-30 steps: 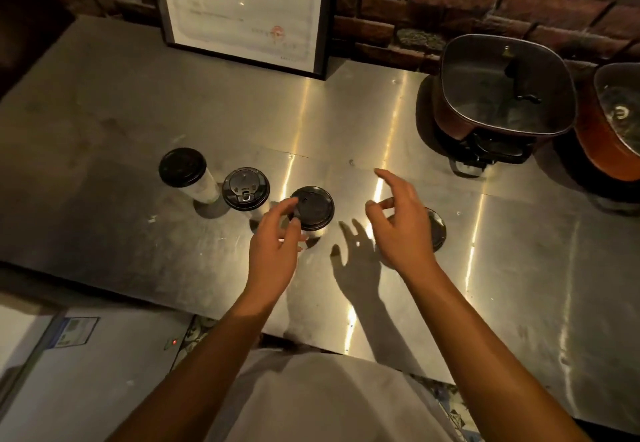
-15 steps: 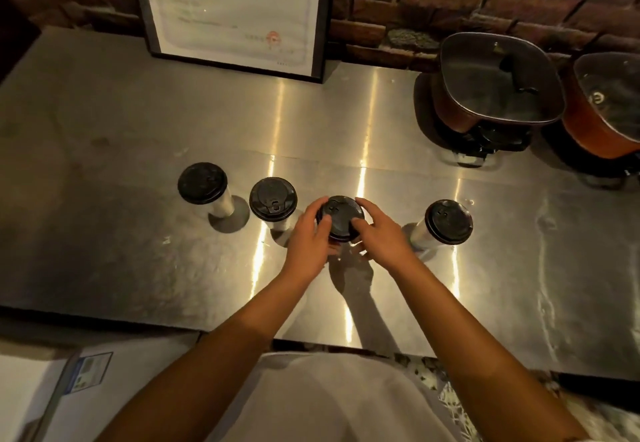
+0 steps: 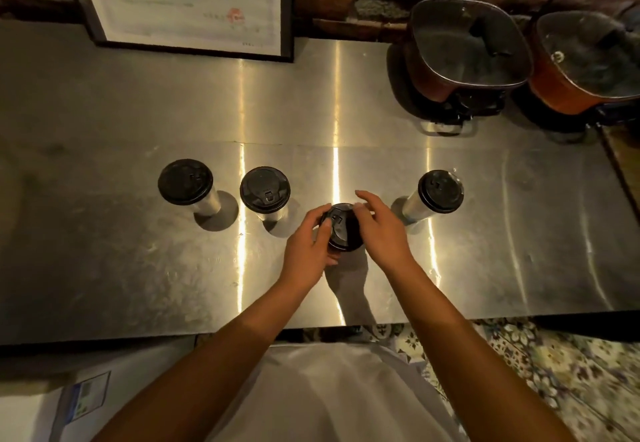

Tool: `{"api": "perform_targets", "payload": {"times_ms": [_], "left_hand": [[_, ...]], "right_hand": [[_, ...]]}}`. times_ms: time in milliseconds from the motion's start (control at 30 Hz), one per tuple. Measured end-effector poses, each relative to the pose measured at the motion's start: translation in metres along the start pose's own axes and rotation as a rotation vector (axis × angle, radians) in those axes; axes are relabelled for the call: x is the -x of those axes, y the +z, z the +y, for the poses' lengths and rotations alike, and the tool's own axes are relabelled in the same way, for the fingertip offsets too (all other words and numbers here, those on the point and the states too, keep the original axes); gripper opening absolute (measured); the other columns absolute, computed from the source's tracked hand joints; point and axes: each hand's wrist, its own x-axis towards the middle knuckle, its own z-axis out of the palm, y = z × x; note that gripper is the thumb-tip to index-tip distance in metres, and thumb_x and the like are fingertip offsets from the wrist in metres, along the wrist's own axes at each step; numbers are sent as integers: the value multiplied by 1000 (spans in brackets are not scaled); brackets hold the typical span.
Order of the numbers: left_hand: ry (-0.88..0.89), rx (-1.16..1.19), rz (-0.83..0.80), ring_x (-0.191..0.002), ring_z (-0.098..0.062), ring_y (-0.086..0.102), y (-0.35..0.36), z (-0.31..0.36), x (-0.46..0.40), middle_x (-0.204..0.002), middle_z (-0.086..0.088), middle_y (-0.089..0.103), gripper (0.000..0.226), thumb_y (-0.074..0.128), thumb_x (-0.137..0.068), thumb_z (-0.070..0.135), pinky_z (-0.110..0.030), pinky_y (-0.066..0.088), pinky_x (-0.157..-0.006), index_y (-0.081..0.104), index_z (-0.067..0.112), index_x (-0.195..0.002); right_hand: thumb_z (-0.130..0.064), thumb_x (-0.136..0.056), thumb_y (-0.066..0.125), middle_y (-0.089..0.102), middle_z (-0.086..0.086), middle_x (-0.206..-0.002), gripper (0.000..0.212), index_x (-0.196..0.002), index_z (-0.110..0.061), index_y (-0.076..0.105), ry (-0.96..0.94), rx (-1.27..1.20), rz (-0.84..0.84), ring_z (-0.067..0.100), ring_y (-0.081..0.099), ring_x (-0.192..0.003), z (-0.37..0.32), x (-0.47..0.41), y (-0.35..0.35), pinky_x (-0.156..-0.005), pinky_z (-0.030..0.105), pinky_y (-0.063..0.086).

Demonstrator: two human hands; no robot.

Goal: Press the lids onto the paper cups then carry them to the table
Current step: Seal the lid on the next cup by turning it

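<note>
Left hand (image 3: 306, 251) and right hand (image 3: 382, 230) clasp the black lid (image 3: 341, 225) of the third paper cup (image 3: 334, 251) from opposite sides. Two lidded cups (image 3: 265, 190) stand left of the grip, one (image 3: 440, 192) right. Bare steel counter (image 3: 138, 268) lies nearward to its front edge; pots (image 3: 467, 46) and a framed certificate (image 3: 187, 1) stand beyond, against brick.

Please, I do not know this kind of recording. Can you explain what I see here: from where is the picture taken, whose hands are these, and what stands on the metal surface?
A camera worn on a person's head looks down at their own bare hands; there is no machine. On the steel counter stand four paper cups with black lids. The left hand and right hand both grip the third cup, fingers on its lid. The other cups stand untouched. Behind are a framed document and two pots.
</note>
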Motion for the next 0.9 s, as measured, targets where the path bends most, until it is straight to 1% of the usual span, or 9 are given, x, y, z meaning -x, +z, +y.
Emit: {"api": "perform_targets", "payload": {"times_ms": [67,167,233,400,533,600,733,800,900], "left_hand": [[-3,-6,7,-68,-17,75,1,0,-1,-121,4,65,33,47,-108,31,-19,55,-51,51,31,-140],[-4,11,3,-64,-22,75,-1,1,-1,-111,6,66,33,47,-108,29,-28,61,-57,51,29,-140],[-12,18,-5,-61,-23,74,-3,1,-1,-101,5,69,32,48,-108,31,-30,61,-55,51,30,-140],[-30,-6,-37,-54,-11,70,-2,-2,0,-80,-4,74,35,45,-107,39,-19,51,-49,50,33,-141],[-10,11,-29,-59,-20,73,-1,-4,-3,-103,-1,74,36,45,-107,36,-29,61,-57,50,31,-143],[-19,11,-48,-63,-26,73,-2,-4,-6,-105,4,71,35,46,-107,37,-29,62,-59,50,33,-142],[-6,8,-74,-74,-24,74,-7,-4,-6,-109,2,71,35,46,-106,40,-22,58,-58,49,37,-141],[-8,26,-70,-78,-20,74,-6,-3,-5,-114,1,70,33,45,-107,39,-20,57,-56,50,35,-139],[-158,113,9,-89,-30,75,-5,-3,-9,-124,-4,68,28,39,-109,37,-35,65,-68,55,33,-131]], "right_hand": [[-38,-109,40,66,5,-135,37,-137,-26,60,40,17,-26,21,62,-116,-10,-8,14,-92,29,47],[-40,-109,36,72,2,-109,39,-117,-20,68,33,172,73,20,65,-94,-13,-13,33,-72,30,41],[-43,-108,33,70,2,-99,42,-110,-19,68,8,275,89,23,66,-89,-11,-15,34,-73,34,44],[-41,-107,32,68,9,-107,44,-110,-16,69,40,452,-187,30,64,-97,-24,-41,13,-88,42,54],[-39,-108,28,67,6,-87,44,-92,-16,63,-55,528,66,25,63,-78,-11,-28,36,-67,34,44],[-37,-108,29,64,4,-83,42,-92,-16,62,-77,530,171,23,62,-73,-6,-24,44,-62,31,38],[-43,-107,28,66,5,-89,44,-98,-18,63,-97,529,128,24,66,-79,-6,-29,40,-65,31,45],[-54,-105,30,67,7,-108,48,-117,-20,61,-70,546,37,28,68,-93,-6,-28,35,-76,37,53],[-67,-96,40,61,8,-129,60,-136,-24,50,32,489,-72,32,66,-109,-9,-23,28,-92,47,55]]}}
